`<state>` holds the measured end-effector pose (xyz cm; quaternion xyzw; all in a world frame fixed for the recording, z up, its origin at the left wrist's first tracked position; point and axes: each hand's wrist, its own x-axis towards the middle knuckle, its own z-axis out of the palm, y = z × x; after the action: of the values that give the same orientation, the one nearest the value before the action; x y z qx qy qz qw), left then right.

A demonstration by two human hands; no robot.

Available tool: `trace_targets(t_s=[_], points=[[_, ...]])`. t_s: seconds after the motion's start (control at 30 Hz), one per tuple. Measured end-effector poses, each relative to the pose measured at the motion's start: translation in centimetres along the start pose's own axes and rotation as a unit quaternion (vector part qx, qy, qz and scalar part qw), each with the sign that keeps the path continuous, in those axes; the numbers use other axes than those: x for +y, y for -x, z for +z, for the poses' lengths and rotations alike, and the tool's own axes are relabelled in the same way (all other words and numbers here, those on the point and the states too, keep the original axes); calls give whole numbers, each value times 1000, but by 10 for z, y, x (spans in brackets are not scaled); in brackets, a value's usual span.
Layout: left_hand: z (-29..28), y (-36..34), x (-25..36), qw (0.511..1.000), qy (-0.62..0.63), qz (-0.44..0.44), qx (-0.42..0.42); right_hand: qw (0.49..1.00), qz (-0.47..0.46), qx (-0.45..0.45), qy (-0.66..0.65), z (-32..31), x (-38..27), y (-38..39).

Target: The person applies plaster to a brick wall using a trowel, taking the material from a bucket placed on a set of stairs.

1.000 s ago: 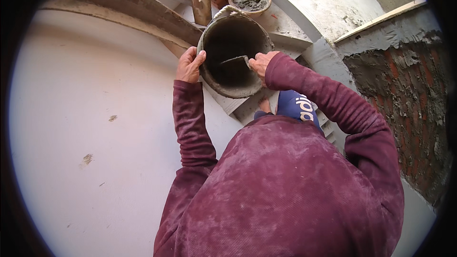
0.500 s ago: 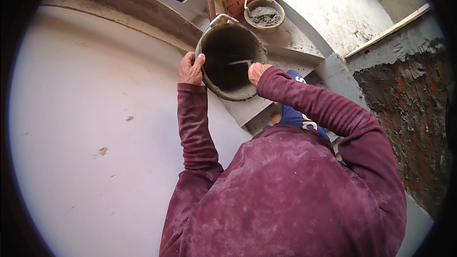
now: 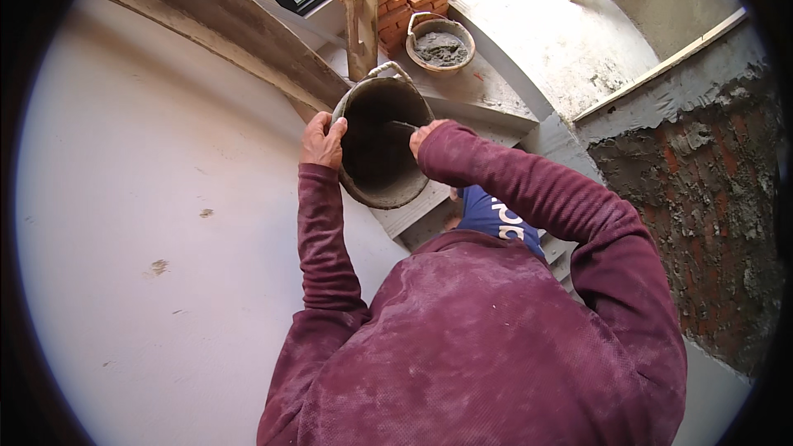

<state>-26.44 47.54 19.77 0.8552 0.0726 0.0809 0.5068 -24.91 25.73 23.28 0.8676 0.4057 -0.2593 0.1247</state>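
Observation:
A dark, mortar-stained bucket [image 3: 390, 200] is tilted with its mouth toward me. My left hand [image 3: 322, 142] grips its left rim, thumb over the edge. At the opposite rim my right hand [image 3: 421, 139] is closed around the handle of a trowel, its fingers partly hidden by the sleeve. Only the trowel's thin metal shank [image 3: 402, 125] shows, reaching into the bucket; its blade is lost in the shadow inside. The bucket's handle [image 3: 388, 68] stands up at the far side.
Beyond stand a smaller bucket of grey mortar [image 3: 442, 49], stacked red bricks [image 3: 396, 12] and an upright wooden board [image 3: 361, 33]. Stair steps [image 3: 421, 206] lie below the bucket. A white curved surface [image 3: 165, 198] is at left; a rough, partly mortared brick wall [image 3: 694, 215] at right.
The view has shifted, so the surroundings sit further left. My right hand has moved closer to me along the bucket's right rim, and less of the trowel shows. The left hand keeps its grip.

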Motion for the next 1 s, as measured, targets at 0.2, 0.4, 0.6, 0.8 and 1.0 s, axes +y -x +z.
trace_targets(t_s=[0.2, 0.4, 0.6, 0.8, 1.0], points=[[24, -3, 33, 999, 15, 40, 7, 987, 8, 44, -154, 18, 47, 2], [16, -6, 34, 983, 166, 64, -36, 931, -46, -60, -358, 41, 57, -8], [-7, -4, 51, 961, 247, 71, -100, 889, -82, -6, -451, 60, 43, 1], [-33, 11, 49, 938, 341, 63, -1, 857, -93, -4, -507, 20, 24, 4], [-48, 25, 44, 882, 458, 78, 77, 798, -132, -57, -585, 3, 14, -22]])
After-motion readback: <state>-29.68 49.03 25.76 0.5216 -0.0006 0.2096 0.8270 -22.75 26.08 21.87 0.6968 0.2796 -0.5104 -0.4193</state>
